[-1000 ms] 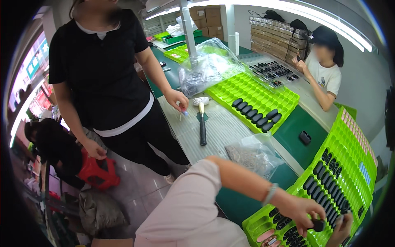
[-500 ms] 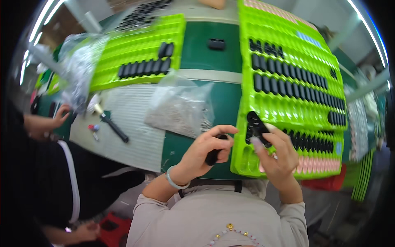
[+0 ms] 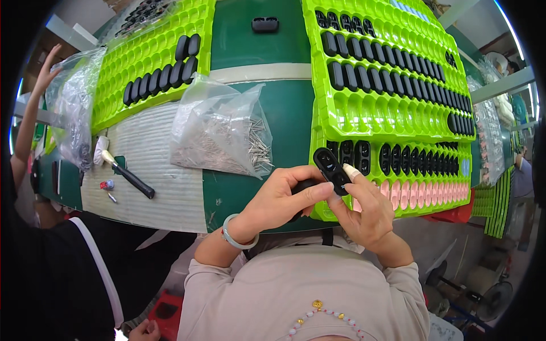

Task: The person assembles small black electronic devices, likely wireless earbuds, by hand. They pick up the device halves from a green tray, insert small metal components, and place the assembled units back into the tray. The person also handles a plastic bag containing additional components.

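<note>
My right hand [image 3: 367, 213] pinches a slim black insert with two round wells [image 3: 330, 165], tilted over the near left corner of a green compartment tray. A finger of this hand is wrapped in pale tape. My left hand [image 3: 278, 202] is closed round a smooth black rounded shell [image 3: 303, 186], mostly hidden by its fingers. The left thumb reaches the insert's lower end; the insert and shell are close together. Beside my right hand, the lower tray holds black inserts [image 3: 417, 159] and pink pieces [image 3: 413, 195]. Above them, the upper tray [image 3: 392, 116] carries rows of black rounded shells [image 3: 387, 81].
A clear bag of metal pins [image 3: 219, 139] lies left of my hands. Farther left, a black-handled tool with a wrapped white head [image 3: 133, 179] rests on a striped mat [image 3: 165, 196]. Behind stand another green tray [image 3: 111, 108] and a black case [image 3: 265, 24]. A co-worker's arm [image 3: 31, 108] is raised at left.
My right hand has lifted the insert up from the tray and brought it leftward to my left hand. The left thumb now meets it. The co-worker's hand has risen.
</note>
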Motion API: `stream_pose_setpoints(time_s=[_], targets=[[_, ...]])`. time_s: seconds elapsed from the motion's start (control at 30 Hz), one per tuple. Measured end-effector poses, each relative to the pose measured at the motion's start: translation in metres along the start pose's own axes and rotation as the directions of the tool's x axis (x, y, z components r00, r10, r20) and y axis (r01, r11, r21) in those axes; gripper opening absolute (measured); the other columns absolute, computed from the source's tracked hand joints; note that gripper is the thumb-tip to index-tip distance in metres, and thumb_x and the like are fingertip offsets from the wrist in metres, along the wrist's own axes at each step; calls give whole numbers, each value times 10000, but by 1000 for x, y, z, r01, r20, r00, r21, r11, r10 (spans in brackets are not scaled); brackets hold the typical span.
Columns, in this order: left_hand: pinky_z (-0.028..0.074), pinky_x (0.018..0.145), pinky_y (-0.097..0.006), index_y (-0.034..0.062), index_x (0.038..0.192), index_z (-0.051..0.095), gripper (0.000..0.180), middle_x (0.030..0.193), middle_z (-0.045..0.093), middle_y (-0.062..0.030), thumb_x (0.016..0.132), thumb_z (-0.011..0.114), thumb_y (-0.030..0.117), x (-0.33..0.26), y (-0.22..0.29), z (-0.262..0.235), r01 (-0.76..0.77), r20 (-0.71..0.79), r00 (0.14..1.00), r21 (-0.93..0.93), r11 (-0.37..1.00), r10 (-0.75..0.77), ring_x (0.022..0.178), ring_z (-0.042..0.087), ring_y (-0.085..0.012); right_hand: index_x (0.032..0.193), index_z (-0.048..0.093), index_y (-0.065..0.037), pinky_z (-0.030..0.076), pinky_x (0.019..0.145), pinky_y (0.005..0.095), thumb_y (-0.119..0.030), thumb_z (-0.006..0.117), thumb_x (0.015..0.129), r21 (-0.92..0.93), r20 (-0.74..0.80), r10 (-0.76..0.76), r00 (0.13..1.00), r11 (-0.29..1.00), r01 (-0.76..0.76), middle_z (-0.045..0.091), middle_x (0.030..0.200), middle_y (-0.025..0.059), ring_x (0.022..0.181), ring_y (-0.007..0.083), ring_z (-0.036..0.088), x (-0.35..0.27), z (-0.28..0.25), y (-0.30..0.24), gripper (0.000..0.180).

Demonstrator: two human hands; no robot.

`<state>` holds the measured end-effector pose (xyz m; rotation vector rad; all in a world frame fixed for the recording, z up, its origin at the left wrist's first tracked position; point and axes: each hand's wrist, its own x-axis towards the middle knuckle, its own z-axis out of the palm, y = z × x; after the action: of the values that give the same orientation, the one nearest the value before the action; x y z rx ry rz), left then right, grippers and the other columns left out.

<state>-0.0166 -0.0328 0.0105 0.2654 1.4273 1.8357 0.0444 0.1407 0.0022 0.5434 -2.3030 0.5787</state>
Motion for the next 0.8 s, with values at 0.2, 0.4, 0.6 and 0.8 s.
stream_pose_setpoints(time_s=[0.2, 0.4, 0.6, 0.8], targets=[[361, 458, -198, 6, 868, 622, 235, 602, 529, 24, 911, 578, 232, 5, -6, 2, -1, -21, 1000, 45, 999, 2, 507, 472, -30, 1075, 504, 43, 499, 556, 296, -87, 800, 679, 86, 47, 75, 996, 993, -78, 638, 929, 186, 693, 247, 615, -6, -1, 3, 510], [366, 457, -205, 3, 827, 621, 234, 616, 537, 15, 909, 565, 214, 7, -10, -1, 75, 47, 996, 2, 997, -75, 511, 478, -32, 1243, 481, 3, 499, 623, 288, -149, 841, 609, 478, 512, 300, 805, 679, -557, 565, 1145, 151, 794, 195, 635, -4, -30, 19, 745], [376, 457, -222, -1, 824, 615, 249, 607, 537, 1, 889, 575, 236, 9, -14, -2, 124, 133, 981, 125, 984, -140, 503, 479, -44, 1313, 441, -19, 515, 685, 266, -178, 856, 595, 555, 693, 148, 705, 516, -653, 432, 1343, 154, 790, 168, 644, 15, -31, 34, 845], [427, 548, -197, -8, 1034, 628, 290, 855, 649, -73, 757, 699, 44, 5, -15, 8, -339, -84, 919, 332, 880, 386, 617, 546, -60, 1284, 455, 14, 542, 692, 280, -109, 854, 593, 653, 444, 231, 866, 578, -489, 457, 1307, 183, 855, 197, 648, -2, -16, 35, 807]])
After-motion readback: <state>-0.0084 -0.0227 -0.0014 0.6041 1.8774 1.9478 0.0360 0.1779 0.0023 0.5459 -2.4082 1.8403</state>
